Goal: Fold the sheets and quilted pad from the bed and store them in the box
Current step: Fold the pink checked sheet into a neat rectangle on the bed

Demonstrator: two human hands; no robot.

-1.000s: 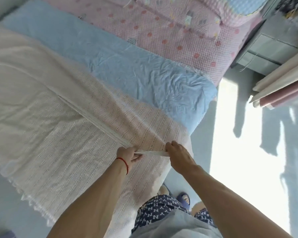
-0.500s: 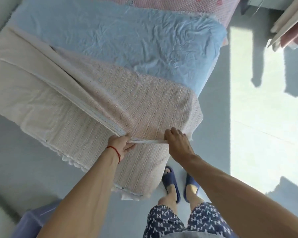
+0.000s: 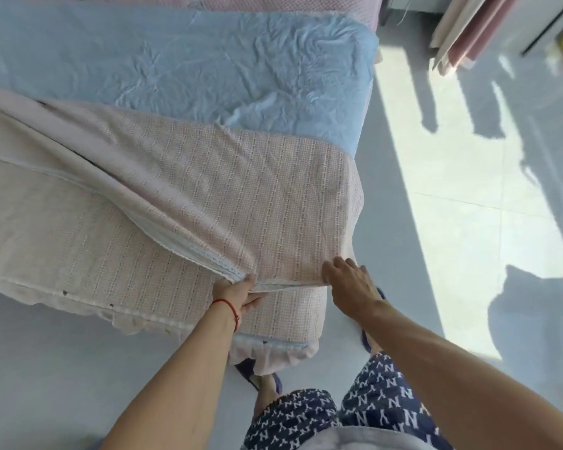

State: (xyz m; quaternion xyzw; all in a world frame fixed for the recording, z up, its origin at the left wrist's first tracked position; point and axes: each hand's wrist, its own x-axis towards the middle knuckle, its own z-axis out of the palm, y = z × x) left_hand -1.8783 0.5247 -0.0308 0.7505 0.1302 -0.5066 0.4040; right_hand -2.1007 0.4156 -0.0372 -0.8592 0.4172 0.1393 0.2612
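**Both hands on the woven sheet at the corner of the bed**

You stand at the corner of the bed (image 3: 366, 102), looking down on a pale pink woven sheet (image 3: 241, 190) doubled over on itself across the near end of the mattress. Your left hand (image 3: 238, 293), a red string (image 3: 226, 303) at the wrist, pinches the layered hem between thumb and fingers. Your right hand (image 3: 348, 280) lies knuckles-up on the same hem just beside it, fingers curled over the cloth edge; a short stretch of white-trimmed border runs taut between the two.

No box shows in this view.

The sheet's long axis runs from the left of the picture to the corner at your hands, and the raised fold line slants from upper left down to your left hand. Its frilled lower edge hangs off the bed toward the grey floor (image 3: 62, 368). Beyond it lies a wrinkled blue sheet (image 3: 192, 60).

Against half a second ago, your hands grip the same hem a little farther apart, and the hanging corner now covers your left slipper (image 3: 246, 368).
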